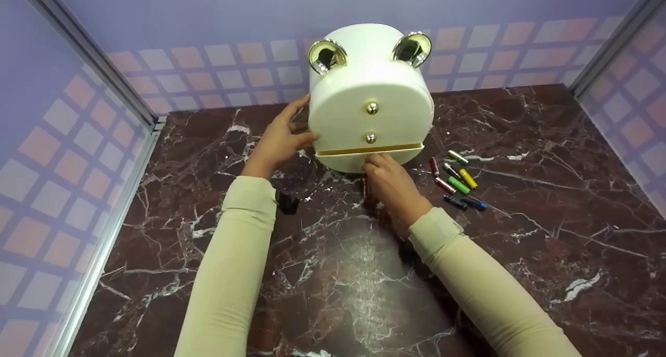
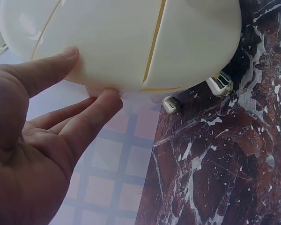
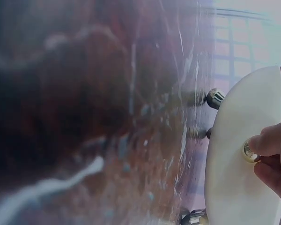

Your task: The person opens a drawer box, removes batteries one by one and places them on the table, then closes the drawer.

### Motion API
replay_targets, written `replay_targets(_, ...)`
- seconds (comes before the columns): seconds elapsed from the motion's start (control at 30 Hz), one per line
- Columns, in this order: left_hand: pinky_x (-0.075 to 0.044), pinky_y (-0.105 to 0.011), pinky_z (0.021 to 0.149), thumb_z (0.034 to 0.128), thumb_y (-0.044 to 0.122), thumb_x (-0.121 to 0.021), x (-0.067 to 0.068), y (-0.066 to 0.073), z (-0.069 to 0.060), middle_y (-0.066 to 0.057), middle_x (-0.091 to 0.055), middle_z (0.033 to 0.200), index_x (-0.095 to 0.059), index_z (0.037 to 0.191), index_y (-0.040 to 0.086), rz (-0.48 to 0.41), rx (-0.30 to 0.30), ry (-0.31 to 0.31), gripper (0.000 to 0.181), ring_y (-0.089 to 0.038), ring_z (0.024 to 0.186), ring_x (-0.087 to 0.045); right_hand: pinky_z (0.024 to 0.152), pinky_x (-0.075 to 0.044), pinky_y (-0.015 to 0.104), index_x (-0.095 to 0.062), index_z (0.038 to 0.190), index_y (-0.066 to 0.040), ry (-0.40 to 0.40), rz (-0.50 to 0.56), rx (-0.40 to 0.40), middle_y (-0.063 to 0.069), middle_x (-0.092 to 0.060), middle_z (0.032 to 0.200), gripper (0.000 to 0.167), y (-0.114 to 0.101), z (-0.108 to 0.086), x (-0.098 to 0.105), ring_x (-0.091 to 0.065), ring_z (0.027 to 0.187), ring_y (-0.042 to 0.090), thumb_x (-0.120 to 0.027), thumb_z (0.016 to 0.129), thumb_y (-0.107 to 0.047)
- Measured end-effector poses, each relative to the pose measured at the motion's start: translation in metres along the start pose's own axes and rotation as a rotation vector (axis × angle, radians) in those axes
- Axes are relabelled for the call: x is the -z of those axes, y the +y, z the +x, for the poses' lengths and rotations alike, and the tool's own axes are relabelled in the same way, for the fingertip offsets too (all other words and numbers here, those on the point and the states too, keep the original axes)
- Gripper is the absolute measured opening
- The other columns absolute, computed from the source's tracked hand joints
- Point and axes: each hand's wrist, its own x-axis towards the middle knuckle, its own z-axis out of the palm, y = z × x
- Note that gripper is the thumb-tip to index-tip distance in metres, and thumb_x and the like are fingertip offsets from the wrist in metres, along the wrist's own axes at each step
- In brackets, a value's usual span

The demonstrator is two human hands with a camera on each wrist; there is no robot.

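A white rounded drawer box with two gold ring ears stands towards the back of the table. Two gold knobs show on its front in the head view, and a gold-edged gap runs above its lowest drawer. My right hand pinches the lowest drawer's gold knob between thumb and finger. My left hand touches the box's left side, fingers fairly straight and thumb near the front edge. In the left wrist view, the thumb and fingertips rest on the curved white shell.
Several batteries in different colours, among them a green battery and a yellow battery, lie right of the box. Small metallic feet hold the box above the dark marbled table. Tiled panels stand behind and at both sides.
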Motion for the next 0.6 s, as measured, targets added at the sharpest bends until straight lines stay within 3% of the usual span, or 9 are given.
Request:
replay_targets(0.33,-0.059,-0.028,0.084,0.0828,0.001,-0.072,0.0003,0.0001,-0.0007,-0.016,-0.040,0.152,-0.032,0.151,0.034,0.008,-0.019,0.004,0.086,-0.025,0.117,-0.062,0.079,-0.052,0.038,-0.067,0.080,0.000,-0.019,0.035,-0.036,0.011,-0.063,0.087,0.017,0.0054,0.0060,-0.0025,-0.058,0.084,0.030,-0.054,0.081,0.011)
replay_targets(0.6,-0.058,-0.037,0.090,0.0831,0.000,-0.072,0.0011,-0.0024,0.0003,-0.010,-0.032,0.157,-0.033,0.151,0.032,-0.012,-0.040,-0.002,0.085,-0.026,0.119,-0.060,0.079,-0.053,0.037,-0.067,0.081,0.001,0.023,0.028,-0.011,0.011,-0.063,0.089,0.017,0.0088,0.0069,-0.0066,-0.058,0.085,0.030,-0.055,0.078,0.011)
